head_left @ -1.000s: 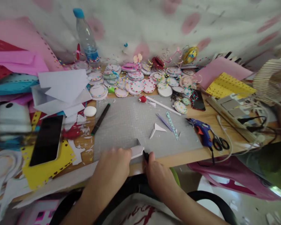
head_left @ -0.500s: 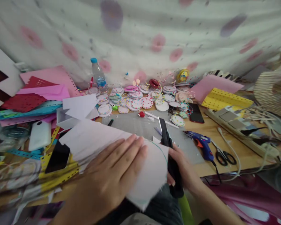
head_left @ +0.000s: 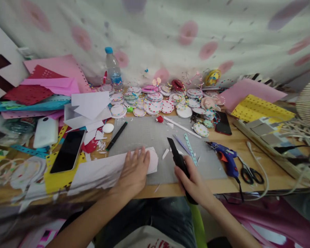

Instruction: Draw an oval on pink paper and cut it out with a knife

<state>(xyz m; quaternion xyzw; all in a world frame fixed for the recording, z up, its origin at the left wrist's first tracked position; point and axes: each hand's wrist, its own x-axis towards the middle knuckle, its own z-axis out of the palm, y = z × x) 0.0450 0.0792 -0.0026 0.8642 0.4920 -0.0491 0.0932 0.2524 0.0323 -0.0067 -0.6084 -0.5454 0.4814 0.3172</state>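
Note:
My left hand (head_left: 134, 169) lies flat, fingers stretched out, on a piece of white card (head_left: 100, 168) that rests across the left part of the grey cutting mat (head_left: 150, 132). The card's right end is cut to a rounded, angled edge. In my right hand (head_left: 193, 181) is a black utility knife (head_left: 179, 158), its blade out and pointing up and away over the mat. Small white scraps (head_left: 165, 153), a purple pen-like stick (head_left: 181, 143) and a blue dotted strip (head_left: 191, 148) lie near the blade. A black marker (head_left: 117, 136) is beyond my left hand.
Many decorated white discs (head_left: 155, 106) are piled at the back beside a water bottle (head_left: 113, 69). On the right are a blue glue gun (head_left: 228, 158), scissors (head_left: 249, 170) and a power strip (head_left: 271, 151). A phone (head_left: 68, 151), a white box (head_left: 74, 119) and coloured sheets (head_left: 49, 86) crowd the left.
The white card has gone from being held up near me down onto the mat. Both hands have moved lower and farther away, and the knife has come away from the card's edge.

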